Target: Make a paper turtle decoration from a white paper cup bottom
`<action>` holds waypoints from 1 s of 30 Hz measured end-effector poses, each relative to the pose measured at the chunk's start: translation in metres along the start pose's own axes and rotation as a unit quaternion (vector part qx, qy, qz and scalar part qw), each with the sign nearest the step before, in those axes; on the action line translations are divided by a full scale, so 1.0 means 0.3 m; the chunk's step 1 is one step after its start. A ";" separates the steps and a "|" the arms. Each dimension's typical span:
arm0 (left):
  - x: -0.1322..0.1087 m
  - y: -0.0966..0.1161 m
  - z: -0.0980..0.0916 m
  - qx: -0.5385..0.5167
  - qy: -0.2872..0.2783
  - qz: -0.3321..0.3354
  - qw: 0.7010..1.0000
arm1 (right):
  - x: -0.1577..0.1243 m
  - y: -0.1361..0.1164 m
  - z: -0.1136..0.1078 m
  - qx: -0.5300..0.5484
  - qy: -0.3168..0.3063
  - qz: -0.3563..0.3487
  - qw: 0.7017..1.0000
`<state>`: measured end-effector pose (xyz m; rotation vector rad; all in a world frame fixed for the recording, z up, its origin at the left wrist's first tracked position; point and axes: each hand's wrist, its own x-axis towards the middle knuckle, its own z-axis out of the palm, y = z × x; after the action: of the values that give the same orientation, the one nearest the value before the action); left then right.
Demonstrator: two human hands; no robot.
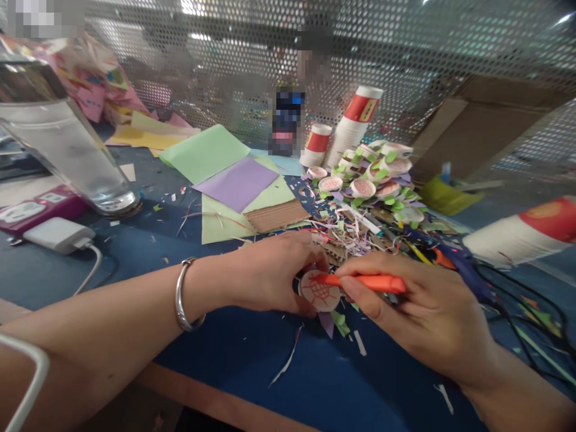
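My left hand (281, 270) grips a small round paper piece (320, 295), whose pale face carries a red-orange criss-cross pattern. It looks like a cut-down paper cup, with purple and green paper strips (341, 323) hanging below it. An orange marker (375, 283) is pinched in my right hand (427, 318), its tip touching the drawn face. Behind the hands sits a pile of similar round pieces (363, 188) with patterned faces and green and purple paper bits. My left fingertips are partly hidden behind the round piece.
Stacked paper cups (355, 129) stand at the back, and another cup stack (524, 231) lies at right beside a glue gun (468, 267) and cables. Paper scraps (337, 234) cover the middle. Coloured sheets (238, 183), a water bottle (85, 144) and a white charger (60, 234) are leftward.
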<state>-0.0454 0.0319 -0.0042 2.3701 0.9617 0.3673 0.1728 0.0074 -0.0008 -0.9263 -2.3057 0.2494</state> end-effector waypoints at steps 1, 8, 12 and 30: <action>0.001 0.002 0.000 -0.002 0.000 0.001 1.000 | 0.001 -0.002 -0.002 0.007 -0.001 0.004 1.000; 0.000 0.015 -0.004 0.003 0.005 -0.021 1.000 | -0.009 -0.010 -0.024 0.041 0.061 0.033 0.997; -0.002 -0.003 -0.003 -0.001 0.043 -0.041 0.998 | -0.022 -0.009 -0.022 0.075 0.138 0.068 0.985; -0.009 0.030 0.029 0.019 0.176 -0.027 0.984 | 0.008 0.052 0.011 0.027 0.085 0.117 0.989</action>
<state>-0.0385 0.0214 -0.0062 2.3524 1.1953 0.7717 0.1781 0.0206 -0.0084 -1.1466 -2.0249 0.3169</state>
